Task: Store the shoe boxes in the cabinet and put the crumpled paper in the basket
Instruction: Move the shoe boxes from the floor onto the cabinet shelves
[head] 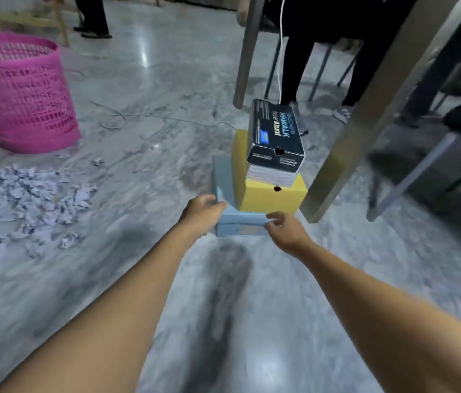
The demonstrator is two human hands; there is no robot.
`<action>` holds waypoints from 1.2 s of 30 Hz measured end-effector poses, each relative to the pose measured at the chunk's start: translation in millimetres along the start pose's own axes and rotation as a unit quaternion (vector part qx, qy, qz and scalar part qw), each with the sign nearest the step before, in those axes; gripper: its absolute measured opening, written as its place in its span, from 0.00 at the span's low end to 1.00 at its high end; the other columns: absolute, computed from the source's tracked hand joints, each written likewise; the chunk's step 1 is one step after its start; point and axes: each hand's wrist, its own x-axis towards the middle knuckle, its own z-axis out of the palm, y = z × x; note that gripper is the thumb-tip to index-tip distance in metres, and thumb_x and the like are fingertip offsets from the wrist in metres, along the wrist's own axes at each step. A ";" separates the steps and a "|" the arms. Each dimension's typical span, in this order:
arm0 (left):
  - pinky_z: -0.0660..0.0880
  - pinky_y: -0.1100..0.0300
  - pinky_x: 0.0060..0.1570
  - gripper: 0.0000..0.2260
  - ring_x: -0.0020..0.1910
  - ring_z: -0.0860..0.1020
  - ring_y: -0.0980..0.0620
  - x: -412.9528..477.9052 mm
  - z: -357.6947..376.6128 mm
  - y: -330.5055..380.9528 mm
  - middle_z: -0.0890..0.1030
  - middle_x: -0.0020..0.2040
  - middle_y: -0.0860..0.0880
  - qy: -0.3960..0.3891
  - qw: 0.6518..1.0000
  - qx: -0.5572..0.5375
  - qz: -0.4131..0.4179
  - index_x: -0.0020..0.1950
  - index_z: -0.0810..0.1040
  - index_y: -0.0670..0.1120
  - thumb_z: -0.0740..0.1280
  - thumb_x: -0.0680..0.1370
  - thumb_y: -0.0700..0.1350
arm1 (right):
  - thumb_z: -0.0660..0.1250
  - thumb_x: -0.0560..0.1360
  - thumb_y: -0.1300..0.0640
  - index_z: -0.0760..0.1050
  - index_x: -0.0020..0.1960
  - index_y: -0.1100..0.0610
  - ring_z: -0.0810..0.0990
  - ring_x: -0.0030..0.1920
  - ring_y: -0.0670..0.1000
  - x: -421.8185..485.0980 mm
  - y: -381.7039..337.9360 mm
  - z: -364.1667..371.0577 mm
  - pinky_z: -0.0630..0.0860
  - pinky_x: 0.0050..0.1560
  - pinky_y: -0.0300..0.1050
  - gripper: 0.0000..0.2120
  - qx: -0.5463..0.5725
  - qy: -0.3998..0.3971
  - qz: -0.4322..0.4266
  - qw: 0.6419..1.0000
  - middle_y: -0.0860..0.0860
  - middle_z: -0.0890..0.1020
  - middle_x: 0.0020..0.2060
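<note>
Boxes stacked three high: black box (276,131), yellow box (272,195), blue box (240,222); two hands, left (202,212) and right (286,229), spread beside blue box.

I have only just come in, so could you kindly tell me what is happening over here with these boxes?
A person is reaching with both arms toward a stack of three shoe boxes on the floor. The left hand and right hand are at the near end of the light blue box at the bottom; the yellow box sits on it, with the black box on top. Nothing looks lifted yet. Crumpled paper is scattered on the floor, outside the pink basket.
</note>
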 end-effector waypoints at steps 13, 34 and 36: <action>0.65 0.53 0.68 0.33 0.74 0.65 0.47 111.4 75.4 -68.4 0.61 0.78 0.51 0.027 0.997 -0.022 -0.073 0.80 0.52 0.53 0.63 0.79 0.57 | 0.63 0.80 0.52 0.56 0.78 0.55 0.73 0.65 0.54 103.1 95.5 32.7 0.68 0.54 0.40 0.29 0.211 0.017 0.139 0.967 0.53 0.68 0.70; 0.74 0.59 0.38 0.22 0.50 0.77 0.50 54.8 27.6 -109.9 0.77 0.59 0.53 0.082 0.981 -0.112 -0.133 0.73 0.68 0.57 0.60 0.81 0.41 | 0.67 0.76 0.44 0.74 0.49 0.57 0.75 0.40 0.50 36.5 83.6 82.8 0.70 0.39 0.45 0.15 0.241 -0.003 0.087 0.967 0.51 0.78 0.41; 0.77 0.55 0.44 0.22 0.52 0.76 0.50 32.5 11.6 -123.1 0.75 0.61 0.56 0.085 0.981 -0.108 -0.133 0.73 0.68 0.58 0.59 0.81 0.41 | 0.69 0.75 0.44 0.74 0.48 0.56 0.75 0.40 0.51 14.3 79.2 95.3 0.71 0.40 0.45 0.15 0.252 -0.022 0.084 0.964 0.51 0.78 0.42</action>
